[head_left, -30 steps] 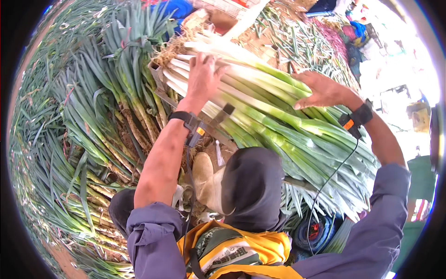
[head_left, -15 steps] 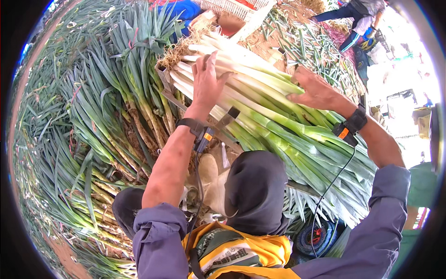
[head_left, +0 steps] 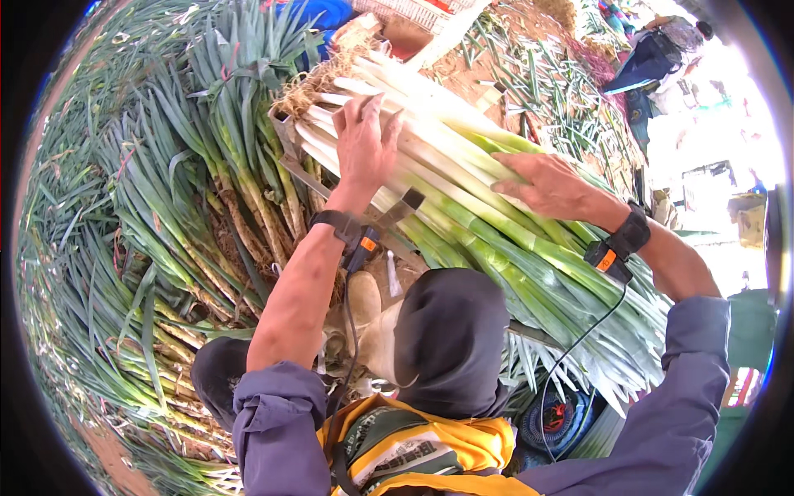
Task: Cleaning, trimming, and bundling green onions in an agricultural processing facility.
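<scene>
In front of me a thick pile of cleaned green onions (head_left: 451, 157) lies slantwise on a metal-edged rack (head_left: 304, 169). Their white stalks and roots point to the upper left, their green leaves to the lower right. My left hand (head_left: 366, 149) is over the white stalks close to the roots, fingers apart and slightly bent. Farther right, my right hand (head_left: 550, 186) lies on the pale green part of the bundle, its fingers stretched out. Neither hand grips a stalk. The undersides of both hands are hidden.
Uncleaned green onions (head_left: 240, 194) with brown stalks cover the ground on my left. A white crate (head_left: 405, 12) stands at the far side. Trimmed leaves (head_left: 546, 83) litter the soil beyond the rack. Another person (head_left: 657, 54) is bending at the far right. My knee (head_left: 455, 331) is below the rack.
My right hand has moved left and down onto the stalks, its fingers now flatter. My left hand has shifted only slightly. The person at the far right has bent over.
</scene>
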Motion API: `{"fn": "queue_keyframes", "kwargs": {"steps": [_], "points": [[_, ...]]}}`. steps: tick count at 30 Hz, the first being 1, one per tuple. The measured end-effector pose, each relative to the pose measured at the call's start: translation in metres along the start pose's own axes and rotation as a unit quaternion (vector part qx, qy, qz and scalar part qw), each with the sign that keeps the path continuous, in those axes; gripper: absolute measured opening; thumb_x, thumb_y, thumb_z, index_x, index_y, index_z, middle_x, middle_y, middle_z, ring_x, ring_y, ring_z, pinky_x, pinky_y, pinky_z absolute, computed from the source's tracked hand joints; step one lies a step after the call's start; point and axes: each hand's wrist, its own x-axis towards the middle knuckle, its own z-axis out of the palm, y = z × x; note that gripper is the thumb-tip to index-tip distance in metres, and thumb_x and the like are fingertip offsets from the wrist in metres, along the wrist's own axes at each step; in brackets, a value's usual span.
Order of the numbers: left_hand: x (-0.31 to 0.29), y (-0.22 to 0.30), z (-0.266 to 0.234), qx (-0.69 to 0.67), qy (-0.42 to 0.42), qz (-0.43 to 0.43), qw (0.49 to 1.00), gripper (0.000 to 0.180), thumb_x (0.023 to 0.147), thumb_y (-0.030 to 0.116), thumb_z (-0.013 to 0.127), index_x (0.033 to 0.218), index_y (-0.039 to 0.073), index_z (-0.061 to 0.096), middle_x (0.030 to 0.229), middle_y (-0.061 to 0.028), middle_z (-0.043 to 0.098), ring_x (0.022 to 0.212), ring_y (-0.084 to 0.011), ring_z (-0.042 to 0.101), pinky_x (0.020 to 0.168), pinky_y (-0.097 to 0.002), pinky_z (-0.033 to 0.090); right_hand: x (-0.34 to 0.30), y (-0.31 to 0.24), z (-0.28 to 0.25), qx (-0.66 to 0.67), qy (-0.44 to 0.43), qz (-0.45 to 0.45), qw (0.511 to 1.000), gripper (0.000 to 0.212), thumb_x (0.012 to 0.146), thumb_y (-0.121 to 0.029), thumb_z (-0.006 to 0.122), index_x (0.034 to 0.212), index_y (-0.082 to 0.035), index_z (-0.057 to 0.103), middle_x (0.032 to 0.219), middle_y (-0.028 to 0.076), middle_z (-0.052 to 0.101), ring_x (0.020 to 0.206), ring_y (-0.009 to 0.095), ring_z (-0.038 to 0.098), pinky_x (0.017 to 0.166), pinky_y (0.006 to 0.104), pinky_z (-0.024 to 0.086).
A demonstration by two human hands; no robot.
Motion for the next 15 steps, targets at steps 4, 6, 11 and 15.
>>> {"fn": "queue_keyframes", "kwargs": {"steps": [4,6,11,15], "points": [[0.002,0.009,-0.001,0.028,-0.050,-0.003,0.998,0.043,0.092,0.023,0.068,0.130,0.004,0.061,0.125,-0.0149,0.053,0.116,-0.0387,0.043,0.103,-0.0463,0.038,0.010,0.022,0.015,-0.021,0.003,-0.001,1.000,0.050,0.101,-0.040,0.053,0.125,0.004,0.056,0.113,0.028,0.064,0.108,0.043,0.062,0.093,0.0508,0.047],[0.004,0.007,0.000,0.036,-0.049,0.006,0.998,0.042,0.092,0.023,0.068,0.129,0.004,0.062,0.125,-0.0139,0.053,0.117,-0.0381,0.043,0.104,-0.0453,0.038,0.016,0.031,0.018,0.005,0.021,-0.032,0.999,0.046,0.101,-0.040,0.053,0.120,0.002,0.057,0.108,0.028,0.065,0.106,0.044,0.062,0.091,0.0519,0.047],[0.019,0.021,0.000,0.019,-0.070,0.047,0.996,0.035,0.093,0.025,0.067,0.121,0.004,0.068,0.122,-0.0141,0.056,0.118,-0.0354,0.046,0.105,-0.0450,0.037,0.017,0.024,0.015,-0.080,0.006,-0.002,0.997,0.043,0.102,-0.040,0.052,0.121,-0.002,0.059,0.103,0.023,0.066,0.102,0.044,0.063,0.087,0.0534,0.048],[0.020,0.022,0.005,-0.009,-0.119,0.092,0.989,0.033,0.096,0.032,0.063,0.117,0.007,0.070,0.119,-0.0149,0.059,0.119,-0.0345,0.049,0.104,-0.0469,0.039,0.019,0.017,-0.012,-0.130,0.001,-0.044,0.991,0.032,0.099,-0.034,0.055,0.113,-0.008,0.068,0.101,0.018,0.068,0.100,0.038,0.065,0.087,0.0491,0.052]]}}
